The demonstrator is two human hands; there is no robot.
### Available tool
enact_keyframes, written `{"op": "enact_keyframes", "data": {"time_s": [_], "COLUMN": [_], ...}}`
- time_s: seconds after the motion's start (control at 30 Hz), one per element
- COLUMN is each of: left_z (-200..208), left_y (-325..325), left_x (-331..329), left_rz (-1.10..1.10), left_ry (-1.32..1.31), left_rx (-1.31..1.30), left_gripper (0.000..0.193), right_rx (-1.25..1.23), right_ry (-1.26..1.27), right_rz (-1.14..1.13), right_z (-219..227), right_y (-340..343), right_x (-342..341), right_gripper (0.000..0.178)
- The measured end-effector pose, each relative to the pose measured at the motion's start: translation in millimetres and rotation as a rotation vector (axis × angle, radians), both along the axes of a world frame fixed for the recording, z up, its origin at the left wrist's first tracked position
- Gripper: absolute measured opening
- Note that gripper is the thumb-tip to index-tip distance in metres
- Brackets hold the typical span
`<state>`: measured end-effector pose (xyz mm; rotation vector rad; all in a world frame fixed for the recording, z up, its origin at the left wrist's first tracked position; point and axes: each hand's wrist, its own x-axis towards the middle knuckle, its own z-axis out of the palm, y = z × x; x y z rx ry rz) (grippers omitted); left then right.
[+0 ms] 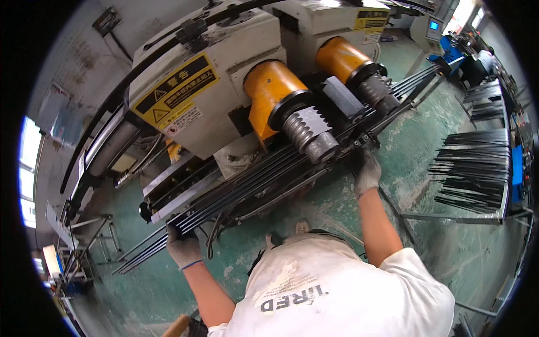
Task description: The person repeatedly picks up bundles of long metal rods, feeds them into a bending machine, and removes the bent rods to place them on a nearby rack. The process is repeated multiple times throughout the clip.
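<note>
Several long, thin dark metal rods [247, 183] lie side by side along the front of a machine, running from lower left to upper right. My left hand [183, 247], in a pale knit glove with dark fingers, is closed around the rods near their lower left ends. My right hand [368, 171], gloved the same way, reaches up to the machine's front rail beside a small dark bracket [366, 139]. Its fingers are dark against the shadowed metal, so their grip cannot be made out. Above the rods jut two orange housings [275, 90] with ribbed metal cylinders [310, 133].
The pale machine body [208, 106] with yellow warning labels blocks the far side. To the right, a rack [502, 168] carries many dark rods. A metal stand [101, 236] is at the left. Hoses hang below the rail, above a worn green floor [140, 297].
</note>
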<state>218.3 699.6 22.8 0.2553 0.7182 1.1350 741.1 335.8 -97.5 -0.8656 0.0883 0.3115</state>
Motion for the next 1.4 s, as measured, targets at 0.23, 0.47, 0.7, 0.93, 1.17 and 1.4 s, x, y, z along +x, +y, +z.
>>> {"op": "enact_keyframes", "data": {"time_s": [0.23, 0.47, 0.7, 0.93, 1.17, 1.4], "left_z": [6.5, 7.1, 27.7, 13.9, -12.3, -26.2], "left_y": [-29.9, -48.3, 3.4, 105.8, 186.9, 202.2], "left_x": [40.9, 68.2, -31.4, -206.6, -351.4, -412.6], "left_rz": [0.008, -0.223, 0.165, 0.413, 0.545, 0.514], "left_ry": [0.0, -0.091, -0.009, 0.003, 0.15, 0.128], "left_rx": [0.009, 0.006, -0.084, -0.05, 0.002, 0.025], "left_gripper": [0.038, 0.045, 0.033, 0.024, 0.021, 0.029], "right_rx": [-0.486, -0.546, -0.725, -0.784, -0.914, -1.044], "right_ry": [0.328, 0.234, 0.191, 0.426, 0.335, 0.164], "right_rz": [-0.094, 0.219, 0.341, 0.301, 0.375, 0.52], "right_z": [-18.7, -51.2, -82.4, -176.5, -167.6, -145.8], "right_y": [-38.3, -35.3, -62.7, -121.9, -77.2, -52.1], "right_x": [-55.2, -93.7, -130.7, -158.8, -248.1, -283.8], "right_gripper": [0.042, 0.048, 0.033, 0.016, 0.019, 0.028]}}
